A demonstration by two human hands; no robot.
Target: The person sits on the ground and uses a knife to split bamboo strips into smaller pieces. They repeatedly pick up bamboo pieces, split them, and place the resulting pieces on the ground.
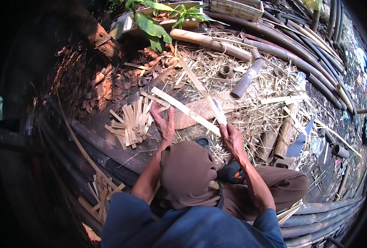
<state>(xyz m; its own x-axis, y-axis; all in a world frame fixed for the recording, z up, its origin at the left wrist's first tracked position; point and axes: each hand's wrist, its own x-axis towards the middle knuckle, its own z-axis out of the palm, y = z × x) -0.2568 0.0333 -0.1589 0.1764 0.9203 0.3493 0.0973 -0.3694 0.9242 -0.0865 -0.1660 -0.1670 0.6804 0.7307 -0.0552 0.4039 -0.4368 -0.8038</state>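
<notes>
My right hand point(232, 138) is closed around the lower end of a long flat strip point(204, 93) that slants up and to the left; the part near my fingers is grey like a blade. My left hand point(163, 123) is raised with its fingers apart and holds nothing. It is just left of a second pale bamboo strip point(183, 108) that lies across a wooden plank point(202, 110). A heap of short cut bamboo pieces point(131, 122) lies left of that hand. My knee in brown cloth point(186, 169) is below both hands.
Straw and shavings cover the ground. A grey bamboo tube point(247, 78) and short bamboo sections point(284, 136) lie to the right. Long dark poles point(299, 58) curve around the back and right, and others point(92, 144) run at the left. A leafy plant point(150, 22) stands behind.
</notes>
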